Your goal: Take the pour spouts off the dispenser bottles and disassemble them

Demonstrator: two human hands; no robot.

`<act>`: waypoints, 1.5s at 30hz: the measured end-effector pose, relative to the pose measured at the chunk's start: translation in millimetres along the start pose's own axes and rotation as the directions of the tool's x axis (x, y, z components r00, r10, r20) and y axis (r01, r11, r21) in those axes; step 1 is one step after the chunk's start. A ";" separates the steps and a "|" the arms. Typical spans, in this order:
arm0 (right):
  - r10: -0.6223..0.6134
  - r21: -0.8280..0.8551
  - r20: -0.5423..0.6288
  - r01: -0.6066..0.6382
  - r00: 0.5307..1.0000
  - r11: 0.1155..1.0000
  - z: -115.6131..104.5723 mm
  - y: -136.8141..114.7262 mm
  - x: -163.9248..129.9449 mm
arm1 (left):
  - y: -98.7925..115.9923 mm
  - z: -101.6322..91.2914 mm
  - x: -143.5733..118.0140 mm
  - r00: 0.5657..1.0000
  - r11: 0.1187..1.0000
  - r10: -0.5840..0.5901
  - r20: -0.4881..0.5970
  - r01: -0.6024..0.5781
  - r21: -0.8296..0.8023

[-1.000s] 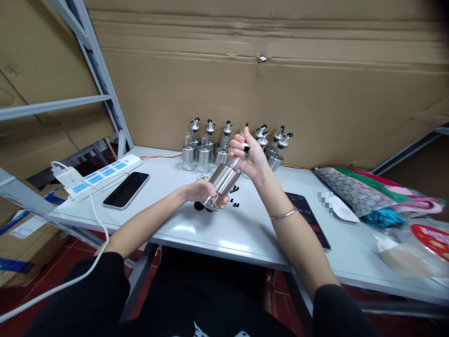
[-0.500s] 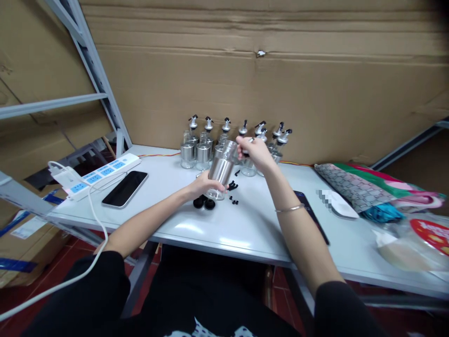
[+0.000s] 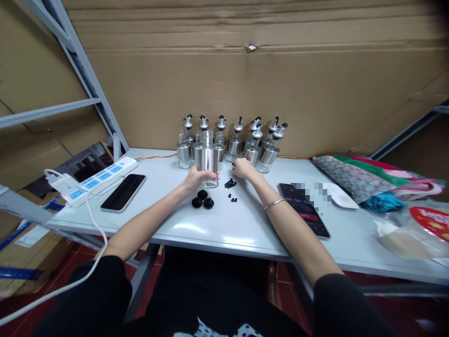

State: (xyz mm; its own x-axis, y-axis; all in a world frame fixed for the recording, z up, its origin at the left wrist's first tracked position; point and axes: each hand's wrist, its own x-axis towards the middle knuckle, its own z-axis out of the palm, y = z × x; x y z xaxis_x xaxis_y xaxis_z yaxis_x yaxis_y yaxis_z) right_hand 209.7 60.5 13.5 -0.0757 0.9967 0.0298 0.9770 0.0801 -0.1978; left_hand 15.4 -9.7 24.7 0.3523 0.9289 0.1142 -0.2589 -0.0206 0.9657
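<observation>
A glass oil bottle (image 3: 207, 160) with a metal sleeve and an uncapped neck stands nearly upright in my left hand (image 3: 194, 180), whose fingers wrap round its lower part. My right hand (image 3: 243, 168) is low over the table, its fingertips pinched together. A tiny dark spot shows at those fingertips, too small to name. Small black pieces (image 3: 230, 183) lie just below that hand, with several tiny black plugs (image 3: 233, 200) nearer me. Three round black caps (image 3: 197, 202) rest in front of the held bottle.
Behind, several bottles with pourer spouts (image 3: 269, 152) and some uncapped ones (image 3: 184, 157) stand along the cardboard. A power strip (image 3: 105, 175) and phone (image 3: 124, 192) lie left. Right are another phone (image 3: 308, 215), a white mouse (image 3: 340, 199) and plastic-wrapped goods (image 3: 379, 185).
My left hand has brought the bottle from tilted to nearly upright, a little leftward. My right hand has left the bottle's neck and come down to the table by the small black pieces.
</observation>
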 end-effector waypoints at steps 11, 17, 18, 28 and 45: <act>-0.170 0.811 -0.347 0.386 0.922 0.440 -76.7 -14.6 -23.1 | 7.0 2.6 -7.7 0.968 0.985 -0.173 0.181 0.171 0.027; -0.411 0.714 -0.197 0.418 0.890 0.562 -104.6 -24.4 -47.9 | 7.4 5.1 -10.6 0.958 0.984 -0.174 0.226 0.163 0.067; -0.436 0.722 -0.156 0.404 0.886 0.562 -105.8 -25.1 -50.8 | 7.4 4.7 -10.2 0.959 0.985 -0.169 0.228 0.155 0.078; -0.393 0.695 -0.210 0.419 0.895 0.584 -103.5 -35.0 -50.3 | 0.1 2.3 -1.3 0.996 0.950 0.062 0.069 -0.080 0.303; -0.024 0.283 -0.459 0.172 0.888 0.944 -66.8 3.1 -4.0 | -2.3 -28.3 26.4 0.871 0.982 0.156 -0.466 -0.086 0.170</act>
State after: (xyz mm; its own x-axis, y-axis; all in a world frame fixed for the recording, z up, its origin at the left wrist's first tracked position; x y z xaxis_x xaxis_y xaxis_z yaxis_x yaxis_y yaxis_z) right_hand 226.4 55.8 78.2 0.0004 0.8769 0.4806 0.8526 0.2509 -0.4585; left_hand -0.2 25.4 18.9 -0.1527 0.9781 0.1418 -0.1318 -0.1623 0.9779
